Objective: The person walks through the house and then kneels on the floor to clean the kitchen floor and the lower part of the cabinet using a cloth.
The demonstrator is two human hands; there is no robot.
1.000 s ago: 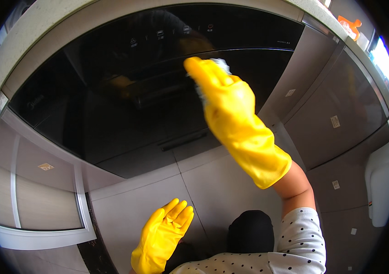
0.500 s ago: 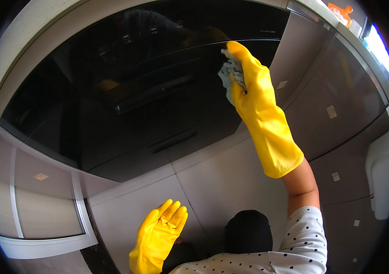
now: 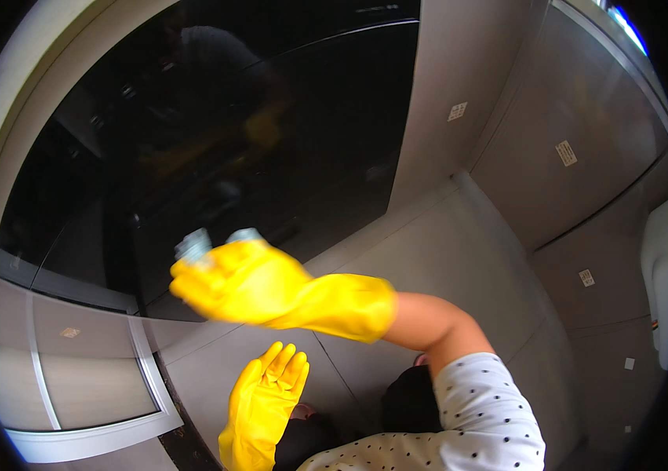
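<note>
My right hand (image 3: 243,284), in a long yellow rubber glove, is closed on a crumpled grey-blue cloth (image 3: 195,246). Parts of the cloth stick out past the fingers, and motion blurs both. It is at the lower part of a glossy black appliance front (image 3: 326,125), which mirrors the yellow glove; whether the cloth touches the surface I cannot tell. Lower down, my left hand (image 3: 263,400), gloved in yellow too, is held up over the floor with its fingers stretched out and nothing in it.
Brownish-grey cabinet doors (image 3: 577,149) with small stickers line the right side. At the lower left stands a pale-framed cabinet panel (image 3: 91,385). Grey floor tiles (image 3: 451,259) lie below the appliance. A white container (image 3: 659,275) is at the far right edge.
My right hand has swept down and to the left with the cloth, from the appliance's upper right to its lower part. The view has shifted; my left hand stays nearly as it was.
</note>
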